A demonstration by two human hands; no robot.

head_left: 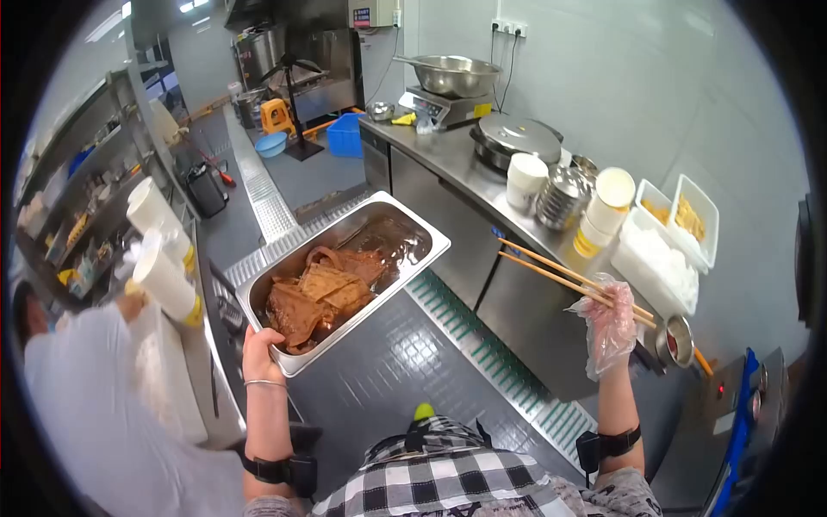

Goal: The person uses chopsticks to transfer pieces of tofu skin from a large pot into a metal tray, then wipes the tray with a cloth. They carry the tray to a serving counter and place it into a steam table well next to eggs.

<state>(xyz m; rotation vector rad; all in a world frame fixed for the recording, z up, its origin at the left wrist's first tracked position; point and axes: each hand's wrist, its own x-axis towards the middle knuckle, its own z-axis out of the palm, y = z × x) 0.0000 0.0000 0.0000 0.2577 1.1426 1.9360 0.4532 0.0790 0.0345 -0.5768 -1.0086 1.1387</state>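
My left hand [264, 354] is closed on the near left corner of a deep steel pan [372, 320], which hangs tilted over the floor. Inside the pan lie brown braised pieces of meat [320, 297], in a heap toward the near end, with dark glossy liquid at the far end. In a clear plastic glove, my right hand [610, 320] grips a pair of long wooden chopsticks [551, 270]. Their tips point up and left, apart from the pan. Just beyond the right hand is a small steel bowl [675, 341] with something red in it.
A steel counter [448, 164] along the wall bears a lidded round pan [517, 138], a scale [444, 108] under a large bowl, stacked cups [525, 179] and white tubs [659, 267]. A co-worker [112, 396] stands close at left by another counter. Green drain grating [482, 345] crosses the floor.
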